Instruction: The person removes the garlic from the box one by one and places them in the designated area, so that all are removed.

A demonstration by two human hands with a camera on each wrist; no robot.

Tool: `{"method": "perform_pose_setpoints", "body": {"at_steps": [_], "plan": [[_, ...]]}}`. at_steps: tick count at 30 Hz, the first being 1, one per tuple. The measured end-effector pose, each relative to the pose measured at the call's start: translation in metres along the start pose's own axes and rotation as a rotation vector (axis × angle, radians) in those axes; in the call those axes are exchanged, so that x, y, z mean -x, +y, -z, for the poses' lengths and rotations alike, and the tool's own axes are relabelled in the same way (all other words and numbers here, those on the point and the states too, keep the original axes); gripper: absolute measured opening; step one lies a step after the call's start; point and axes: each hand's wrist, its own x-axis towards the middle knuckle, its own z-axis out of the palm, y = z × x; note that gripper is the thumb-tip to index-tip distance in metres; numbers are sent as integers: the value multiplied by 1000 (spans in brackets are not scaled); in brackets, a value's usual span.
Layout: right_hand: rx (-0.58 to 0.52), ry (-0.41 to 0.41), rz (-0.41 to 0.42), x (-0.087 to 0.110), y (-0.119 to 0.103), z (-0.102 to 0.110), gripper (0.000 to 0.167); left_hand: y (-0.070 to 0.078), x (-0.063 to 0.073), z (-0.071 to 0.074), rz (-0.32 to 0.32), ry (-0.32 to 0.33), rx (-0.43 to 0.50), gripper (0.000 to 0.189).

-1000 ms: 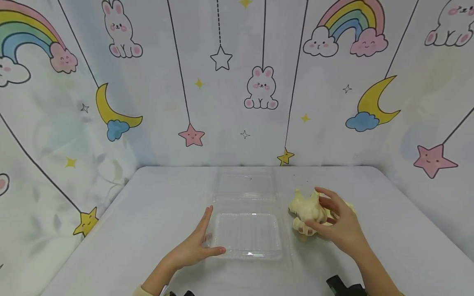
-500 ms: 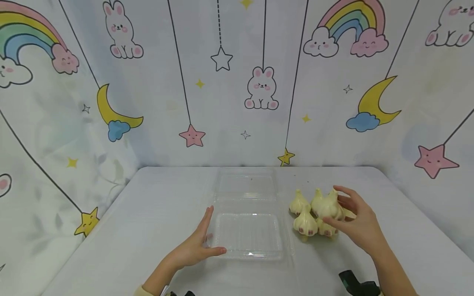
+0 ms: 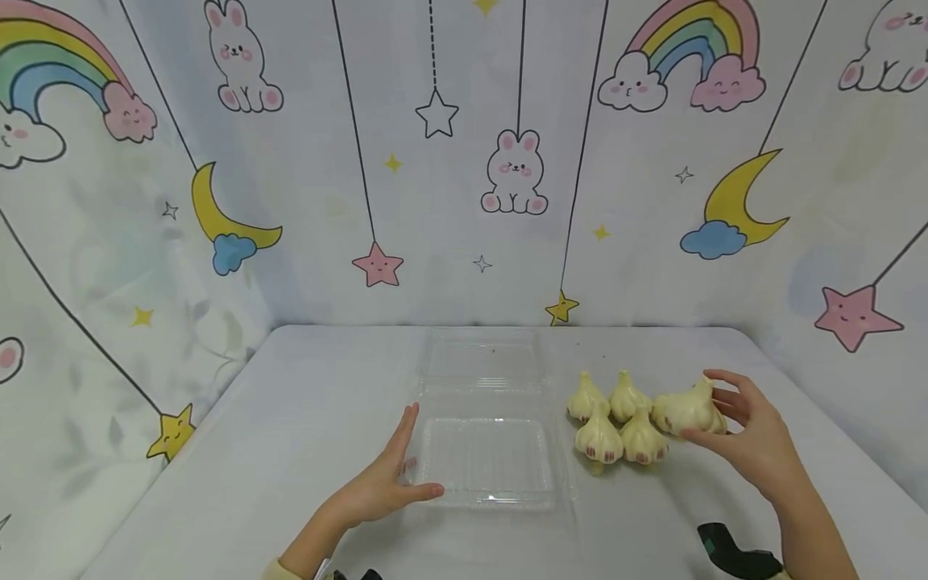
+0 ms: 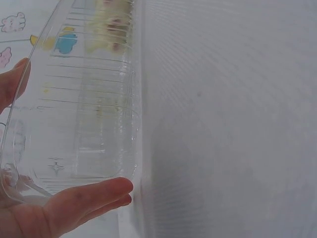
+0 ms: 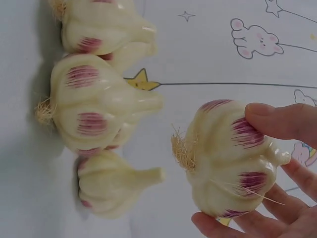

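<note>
My right hand (image 3: 757,439) pinches a garlic bulb (image 5: 225,158) between thumb and fingertips, its roots and purple streaks showing in the right wrist view. In the head view it overlaps another bulb at the right end of a group of garlic bulbs (image 3: 598,439) on the table. A clear plastic clamshell box (image 3: 486,463) lies in the middle, its lid (image 3: 480,354) folded back behind the base. Beside the base's left side rests my left hand (image 3: 373,483), thumb and fingers spread straight around the near corner. The left wrist view has those fingers along the box's clear wall (image 4: 89,134).
A white cloth covers the table (image 3: 290,419). Behind it and on both sides hang pale curtains (image 3: 449,201) printed with rabbits, stars and rainbows. A black strap piece (image 3: 735,552) shows beneath the right wrist.
The right hand has moved right with the garlic bulb, from over the left of the group to its right end, uncovering bulbs behind. The left hand and box stay still.
</note>
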Motion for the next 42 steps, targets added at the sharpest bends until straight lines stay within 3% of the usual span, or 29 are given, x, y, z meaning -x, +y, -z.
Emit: {"method": "perform_pose_setpoints", "body": {"at_steps": [11, 25, 42], "plan": [[86, -60, -85, -1, 16, 4, 86, 4, 0, 1, 1, -8, 13, 108], [69, -202, -144, -5, 38, -7, 85, 5, 0, 2, -1, -21, 18, 107], [162, -187, -75, -8, 48, -19, 86, 5, 1, 0, 5, -15, 26, 108]]}}
